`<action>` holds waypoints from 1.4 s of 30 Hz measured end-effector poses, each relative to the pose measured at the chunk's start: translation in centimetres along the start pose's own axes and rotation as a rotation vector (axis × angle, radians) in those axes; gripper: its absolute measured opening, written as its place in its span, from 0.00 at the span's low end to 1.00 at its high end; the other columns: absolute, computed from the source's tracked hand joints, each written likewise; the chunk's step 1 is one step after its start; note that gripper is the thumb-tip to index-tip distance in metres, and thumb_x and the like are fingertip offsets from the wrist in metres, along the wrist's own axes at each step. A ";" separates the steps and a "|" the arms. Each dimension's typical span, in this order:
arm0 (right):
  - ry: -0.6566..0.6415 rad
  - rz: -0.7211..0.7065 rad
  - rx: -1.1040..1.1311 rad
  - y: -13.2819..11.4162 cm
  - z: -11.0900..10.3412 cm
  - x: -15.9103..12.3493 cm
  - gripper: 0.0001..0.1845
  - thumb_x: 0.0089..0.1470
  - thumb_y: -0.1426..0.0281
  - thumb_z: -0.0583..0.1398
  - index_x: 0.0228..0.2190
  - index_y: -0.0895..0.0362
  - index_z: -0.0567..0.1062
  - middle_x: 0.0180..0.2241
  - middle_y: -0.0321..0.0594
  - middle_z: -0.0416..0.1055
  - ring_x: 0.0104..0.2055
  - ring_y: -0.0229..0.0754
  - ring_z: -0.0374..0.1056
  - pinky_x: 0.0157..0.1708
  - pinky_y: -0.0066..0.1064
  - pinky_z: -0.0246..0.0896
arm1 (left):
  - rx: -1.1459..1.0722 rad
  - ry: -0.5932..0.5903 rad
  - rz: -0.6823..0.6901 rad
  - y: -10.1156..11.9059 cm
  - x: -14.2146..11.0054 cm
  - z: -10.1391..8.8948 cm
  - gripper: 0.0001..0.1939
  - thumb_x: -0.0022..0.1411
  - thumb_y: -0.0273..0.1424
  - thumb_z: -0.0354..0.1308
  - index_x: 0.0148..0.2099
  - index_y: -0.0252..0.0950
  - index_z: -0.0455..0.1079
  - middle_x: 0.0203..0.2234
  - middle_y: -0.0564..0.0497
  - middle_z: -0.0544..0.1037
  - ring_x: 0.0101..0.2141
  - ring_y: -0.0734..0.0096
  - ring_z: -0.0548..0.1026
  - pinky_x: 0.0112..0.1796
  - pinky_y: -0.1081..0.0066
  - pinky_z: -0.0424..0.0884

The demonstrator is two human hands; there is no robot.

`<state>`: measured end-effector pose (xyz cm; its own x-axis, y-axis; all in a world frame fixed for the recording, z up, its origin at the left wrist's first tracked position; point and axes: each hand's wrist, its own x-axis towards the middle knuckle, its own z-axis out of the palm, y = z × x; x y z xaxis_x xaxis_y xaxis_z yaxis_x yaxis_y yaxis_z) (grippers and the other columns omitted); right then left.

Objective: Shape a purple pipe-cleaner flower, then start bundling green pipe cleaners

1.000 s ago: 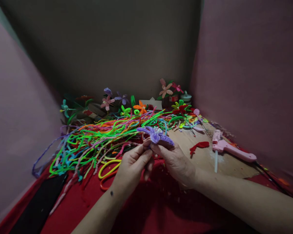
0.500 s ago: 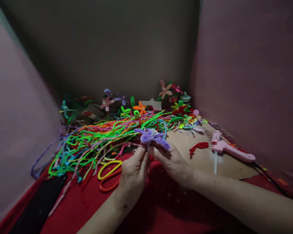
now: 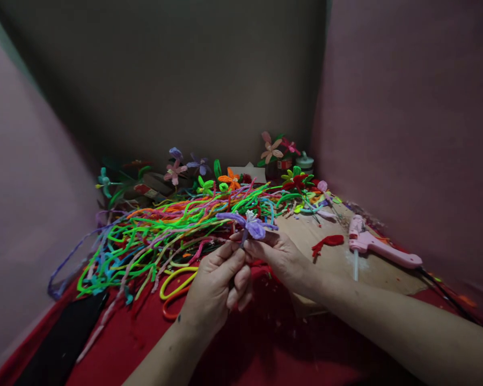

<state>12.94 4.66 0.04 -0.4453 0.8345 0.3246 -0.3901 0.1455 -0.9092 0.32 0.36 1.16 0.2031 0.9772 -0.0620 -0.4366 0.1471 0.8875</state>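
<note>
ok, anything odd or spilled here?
A whitish patch marks the cardboard by the pink glue gun, possibly residue. Pipe cleaners sprawl in a tangle, one trailing over the red cloth. The held purple flower shows no obvious damage.

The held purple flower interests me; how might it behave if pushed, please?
The held purple flower is probably light, since its petals look slim and fuzzy. They would likely bend, given their spreading curves; the fine white centre may crush easily.
</note>
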 end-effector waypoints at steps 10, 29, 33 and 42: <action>-0.023 -0.018 0.005 -0.4 -0.1 -0.2 0.11 0.50 0.61 0.62 0.32 0.55 0.79 0.27 0.34 0.69 0.32 0.35 0.64 0.43 0.31 0.60 | -0.122 -0.313 -0.093 -0.3 0.6 -1.8 0.09 0.61 0.34 0.53 0.30 0.34 0.66 0.09 0.63 0.59 0.06 0.86 0.44 0.08 0.81 0.56; 0.046 -0.062 -0.066 -0.3 0.4 -0.3 0.12 0.53 0.62 0.60 0.37 0.52 0.79 0.37 0.37 0.75 0.45 0.41 0.68 0.48 0.34 0.61 | 1.083 0.110 0.562 -1.3 0.5 -2.0 0.09 0.64 0.30 0.47 0.31 0.37 0.62 0.19 0.59 0.60 0.19 0.80 0.58 0.22 0.79 0.56; 0.047 -0.054 -0.052 0.0 0.2 -0.3 0.12 0.53 0.62 0.60 0.37 0.52 0.79 0.38 0.37 0.75 0.46 0.41 0.68 0.48 0.34 0.61 | 0.867 0.122 0.413 -1.4 0.5 -1.8 0.08 0.63 0.33 0.50 0.31 0.37 0.64 0.19 0.59 0.59 0.20 0.80 0.56 0.21 0.79 0.54; 0.043 -0.049 -0.003 0.6 0.0 -0.3 0.14 0.51 0.62 0.62 0.40 0.53 0.78 0.37 0.37 0.76 0.42 0.39 0.70 0.47 0.34 0.63 | 0.364 0.147 0.116 0.0 0.2 0.1 0.14 0.52 0.41 0.62 0.30 0.34 0.70 0.14 0.60 0.59 0.17 0.83 0.53 0.18 0.80 0.49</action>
<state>12.83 4.47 -0.56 -0.3908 0.8481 0.3578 -0.4081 0.1888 -0.8932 0.47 0.52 1.16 0.0318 0.9995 0.0071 -0.1052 -0.0037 0.9944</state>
